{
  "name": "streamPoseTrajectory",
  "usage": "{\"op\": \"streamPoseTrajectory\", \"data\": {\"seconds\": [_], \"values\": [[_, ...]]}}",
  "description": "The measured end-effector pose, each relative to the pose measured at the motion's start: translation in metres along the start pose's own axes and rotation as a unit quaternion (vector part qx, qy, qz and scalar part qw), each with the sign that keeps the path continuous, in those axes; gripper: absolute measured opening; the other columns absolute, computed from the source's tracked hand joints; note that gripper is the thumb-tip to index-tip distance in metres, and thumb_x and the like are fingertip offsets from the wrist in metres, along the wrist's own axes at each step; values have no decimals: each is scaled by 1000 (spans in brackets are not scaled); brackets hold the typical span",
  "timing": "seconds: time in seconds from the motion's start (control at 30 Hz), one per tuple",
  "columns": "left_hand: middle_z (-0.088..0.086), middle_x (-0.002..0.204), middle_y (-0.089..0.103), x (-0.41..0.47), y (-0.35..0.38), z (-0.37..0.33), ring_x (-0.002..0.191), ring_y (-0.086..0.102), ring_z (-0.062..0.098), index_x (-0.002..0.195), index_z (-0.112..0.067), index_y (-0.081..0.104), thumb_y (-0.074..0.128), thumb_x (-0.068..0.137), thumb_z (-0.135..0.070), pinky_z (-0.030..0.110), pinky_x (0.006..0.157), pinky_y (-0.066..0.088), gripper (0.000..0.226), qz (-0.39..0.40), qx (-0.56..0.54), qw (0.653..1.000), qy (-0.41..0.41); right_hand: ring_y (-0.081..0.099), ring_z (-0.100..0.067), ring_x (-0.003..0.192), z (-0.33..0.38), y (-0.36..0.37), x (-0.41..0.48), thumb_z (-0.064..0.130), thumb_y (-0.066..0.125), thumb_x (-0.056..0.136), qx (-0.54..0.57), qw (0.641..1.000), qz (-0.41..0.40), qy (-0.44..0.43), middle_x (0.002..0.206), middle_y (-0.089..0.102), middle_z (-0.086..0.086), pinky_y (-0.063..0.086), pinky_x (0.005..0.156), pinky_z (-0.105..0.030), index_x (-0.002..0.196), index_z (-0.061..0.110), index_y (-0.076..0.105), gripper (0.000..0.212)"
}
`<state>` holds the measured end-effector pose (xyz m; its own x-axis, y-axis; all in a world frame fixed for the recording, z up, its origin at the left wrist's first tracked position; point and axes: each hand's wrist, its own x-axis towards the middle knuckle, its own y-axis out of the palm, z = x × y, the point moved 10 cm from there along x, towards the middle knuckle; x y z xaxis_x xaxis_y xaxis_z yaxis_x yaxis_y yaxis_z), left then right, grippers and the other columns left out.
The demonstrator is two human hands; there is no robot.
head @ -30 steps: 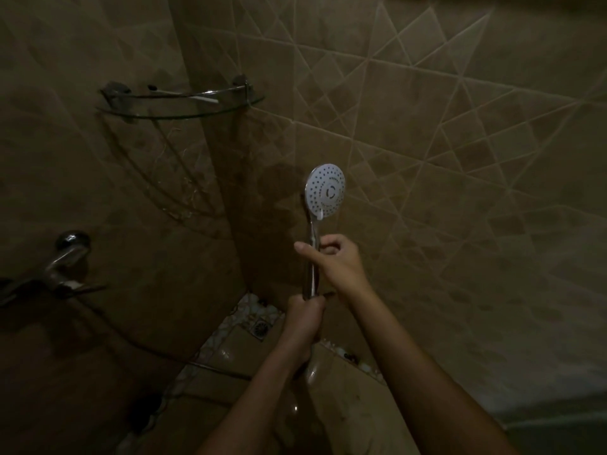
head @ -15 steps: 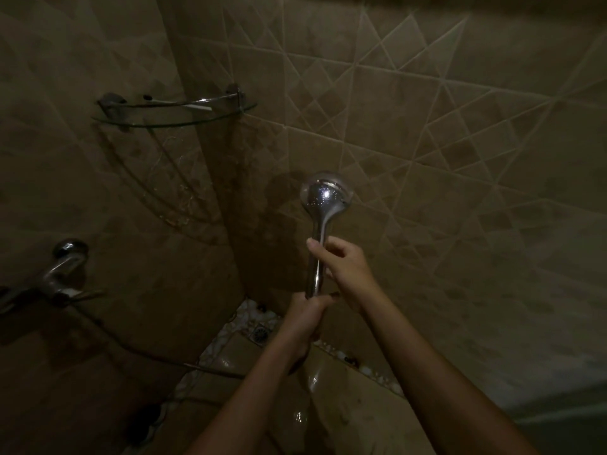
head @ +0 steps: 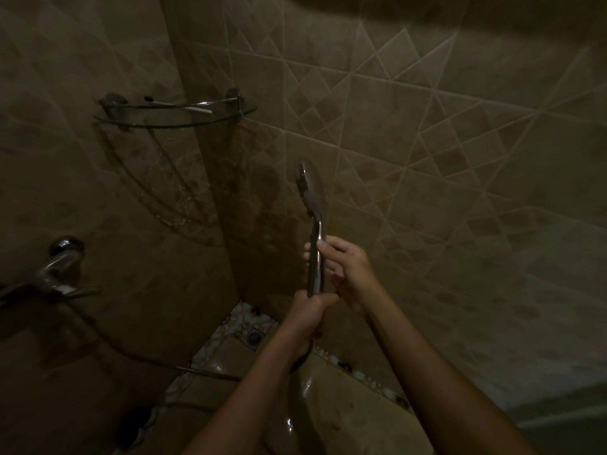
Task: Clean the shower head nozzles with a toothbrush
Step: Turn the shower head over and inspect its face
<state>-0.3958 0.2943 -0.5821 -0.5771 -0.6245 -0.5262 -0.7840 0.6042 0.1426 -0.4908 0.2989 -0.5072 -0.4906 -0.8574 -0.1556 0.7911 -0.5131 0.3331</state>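
Note:
A chrome hand-held shower head stands upright in the middle of the view, turned edge-on so its nozzle face points left and is barely visible. My left hand grips the bottom of its handle. My right hand holds the handle higher up, thumb pressed on the chrome. On the glass corner shelf at the upper left lies a thin white stick, maybe a toothbrush; too dim to be sure.
Tiled walls meet in a corner behind the shower head. A chrome tap juts from the left wall, and the shower hose runs from it across the floor. A floor drain sits in the corner below my hands.
The shower head has been rotated in my hands: its nozzle face pointed at me, then its back, and now it is edge-on. The view has tilted up slightly.

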Motion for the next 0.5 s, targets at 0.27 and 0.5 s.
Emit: {"op": "streamPoseTrajectory", "data": {"seconds": [0.27, 0.5], "values": [[2, 67, 46, 4, -11, -1, 51, 40, 12, 92, -17, 44, 71, 81, -24, 23, 46, 28, 29, -30, 28, 999, 3, 65, -21, 84, 25, 8, -3, 34, 82, 80, -154, 981, -34, -109, 87, 65, -9, 56, 78, -38, 96, 6, 73, 34], [-4, 48, 40, 5, -10, -7, 34, 33, 6, 72, -17, 45, 67, 78, -18, 18, 40, 23, 23, -23, 29, 999, 36, 74, -25, 86, 7, 13, 2, 14, 61, 98, 4, 1000, -27, -10, 95, 74, -17, 59, 81, -36, 105, 2, 65, 14]]}}
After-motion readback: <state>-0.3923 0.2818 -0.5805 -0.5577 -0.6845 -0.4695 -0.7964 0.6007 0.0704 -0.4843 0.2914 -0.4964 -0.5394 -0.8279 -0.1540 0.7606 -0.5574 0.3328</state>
